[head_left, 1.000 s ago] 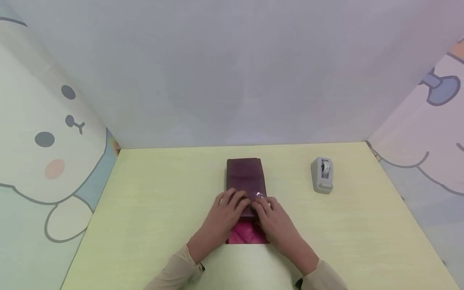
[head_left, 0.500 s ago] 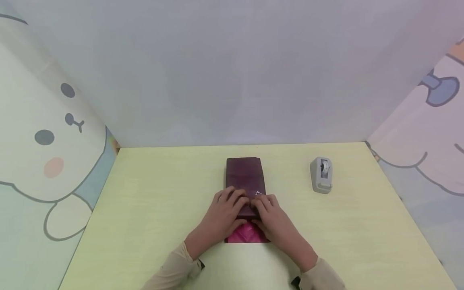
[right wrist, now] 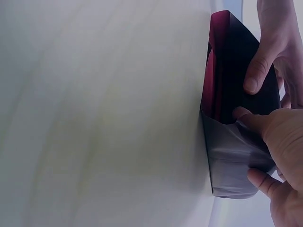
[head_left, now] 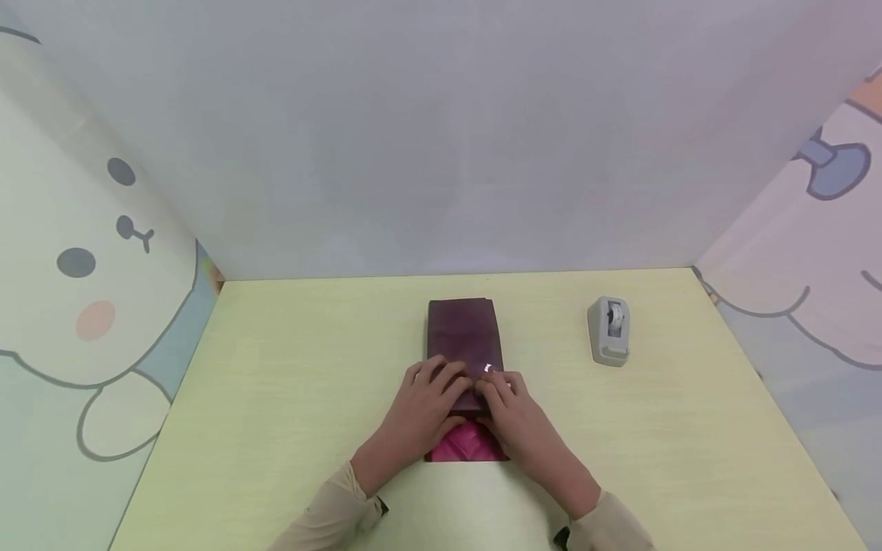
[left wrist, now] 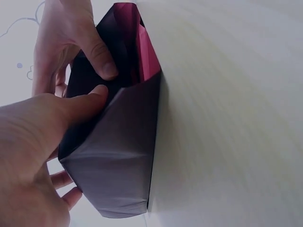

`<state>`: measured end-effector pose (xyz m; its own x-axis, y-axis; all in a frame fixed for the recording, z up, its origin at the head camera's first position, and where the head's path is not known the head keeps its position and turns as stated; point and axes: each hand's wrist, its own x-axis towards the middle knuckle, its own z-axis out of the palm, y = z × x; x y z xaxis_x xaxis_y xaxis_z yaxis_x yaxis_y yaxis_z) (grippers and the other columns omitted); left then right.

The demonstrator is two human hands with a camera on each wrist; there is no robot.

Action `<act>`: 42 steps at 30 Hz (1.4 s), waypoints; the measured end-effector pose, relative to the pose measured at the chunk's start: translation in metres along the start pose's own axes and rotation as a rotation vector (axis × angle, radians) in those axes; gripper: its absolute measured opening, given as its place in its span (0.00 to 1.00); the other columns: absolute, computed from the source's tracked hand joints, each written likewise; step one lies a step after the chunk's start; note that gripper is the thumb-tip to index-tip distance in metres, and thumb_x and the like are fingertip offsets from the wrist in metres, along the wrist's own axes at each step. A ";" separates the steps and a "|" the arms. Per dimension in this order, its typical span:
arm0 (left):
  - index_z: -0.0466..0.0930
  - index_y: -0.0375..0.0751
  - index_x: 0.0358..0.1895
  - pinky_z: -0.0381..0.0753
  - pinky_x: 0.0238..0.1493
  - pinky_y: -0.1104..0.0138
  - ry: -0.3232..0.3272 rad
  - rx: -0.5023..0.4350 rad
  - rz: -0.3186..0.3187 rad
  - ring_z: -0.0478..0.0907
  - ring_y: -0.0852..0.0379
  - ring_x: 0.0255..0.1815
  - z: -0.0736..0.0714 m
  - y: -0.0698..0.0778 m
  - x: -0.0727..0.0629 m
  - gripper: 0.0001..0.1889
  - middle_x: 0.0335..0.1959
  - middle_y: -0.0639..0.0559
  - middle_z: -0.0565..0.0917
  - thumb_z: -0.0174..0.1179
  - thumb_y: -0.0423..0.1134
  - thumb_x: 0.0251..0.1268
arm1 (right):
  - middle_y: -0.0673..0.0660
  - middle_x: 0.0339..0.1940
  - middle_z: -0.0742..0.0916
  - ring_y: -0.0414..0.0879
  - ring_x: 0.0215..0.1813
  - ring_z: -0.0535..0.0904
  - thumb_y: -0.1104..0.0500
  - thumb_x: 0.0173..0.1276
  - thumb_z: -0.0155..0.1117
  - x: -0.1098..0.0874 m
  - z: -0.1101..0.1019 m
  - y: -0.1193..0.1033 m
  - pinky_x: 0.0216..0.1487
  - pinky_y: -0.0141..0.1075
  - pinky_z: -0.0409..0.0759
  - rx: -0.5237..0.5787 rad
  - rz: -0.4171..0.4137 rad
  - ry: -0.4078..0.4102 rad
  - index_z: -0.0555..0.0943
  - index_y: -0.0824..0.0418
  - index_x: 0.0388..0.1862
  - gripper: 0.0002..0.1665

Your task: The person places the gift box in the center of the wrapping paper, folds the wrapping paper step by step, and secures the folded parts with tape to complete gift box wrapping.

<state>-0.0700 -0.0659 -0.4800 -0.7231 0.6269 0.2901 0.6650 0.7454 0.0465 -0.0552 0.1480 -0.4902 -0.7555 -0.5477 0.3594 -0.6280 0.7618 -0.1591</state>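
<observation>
The dark purple package lies lengthwise on the pale yellow worktop, about midway between its left and right edges, one end towards the far edge and the other towards me. From my head I see its upper face and a pink flap lying out from its near end, partly covered by my hands. My left grip and right grip meet at that end, fingers bent over the top; what my thumbs do there is mostly hidden from above.

The wrist views show it: both grips pinch the near end of the package, thumbs on its dark end fold, fingers over the upper edge. From the left wrist I also see the creased left side, and from the right wrist the wrinkled right side. Low by the worktop, pink shows inside the opening beneath the fold.

Only the head view takes in the grey tape dispenser, well apart from the package towards the worktop's far right corner, with a white roll in it, and my beige sleeves.
</observation>
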 end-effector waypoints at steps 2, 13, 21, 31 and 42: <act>0.78 0.53 0.62 0.74 0.67 0.50 0.003 -0.001 0.000 0.69 0.48 0.69 0.000 0.000 0.000 0.28 0.68 0.53 0.76 0.74 0.56 0.62 | 0.52 0.55 0.80 0.51 0.58 0.74 0.58 0.63 0.80 -0.001 0.001 0.000 0.50 0.36 0.87 -0.005 -0.003 0.002 0.76 0.59 0.57 0.28; 0.78 0.52 0.62 0.73 0.66 0.49 0.016 -0.025 -0.006 0.68 0.48 0.69 0.003 0.000 0.000 0.28 0.67 0.54 0.77 0.74 0.56 0.62 | 0.53 0.54 0.81 0.51 0.57 0.74 0.58 0.64 0.79 -0.003 -0.001 0.000 0.51 0.36 0.86 -0.021 -0.042 0.034 0.76 0.61 0.57 0.27; 0.79 0.52 0.61 0.74 0.65 0.50 0.054 -0.016 0.002 0.69 0.49 0.68 0.005 0.000 -0.001 0.27 0.65 0.55 0.78 0.74 0.56 0.61 | 0.53 0.54 0.81 0.51 0.57 0.74 0.60 0.65 0.78 -0.003 0.000 -0.001 0.53 0.36 0.85 -0.020 -0.039 0.047 0.77 0.61 0.57 0.25; 0.81 0.53 0.59 0.75 0.63 0.49 0.088 -0.020 0.012 0.71 0.49 0.67 0.007 0.000 -0.002 0.26 0.64 0.55 0.80 0.76 0.54 0.59 | 0.54 0.55 0.82 0.51 0.57 0.76 0.62 0.64 0.78 -0.004 0.004 -0.002 0.54 0.38 0.86 -0.021 -0.026 0.090 0.78 0.61 0.54 0.23; 0.80 0.52 0.60 0.75 0.62 0.49 0.111 -0.032 0.007 0.71 0.48 0.66 0.008 0.001 -0.003 0.29 0.64 0.54 0.79 0.77 0.54 0.57 | 0.56 0.55 0.83 0.52 0.57 0.76 0.63 0.58 0.81 -0.006 0.006 -0.007 0.53 0.39 0.86 -0.020 -0.005 0.155 0.78 0.63 0.54 0.27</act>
<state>-0.0689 -0.0654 -0.4886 -0.6941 0.6022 0.3943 0.6772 0.7321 0.0740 -0.0472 0.1441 -0.4968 -0.7136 -0.4923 0.4984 -0.6263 0.7671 -0.1391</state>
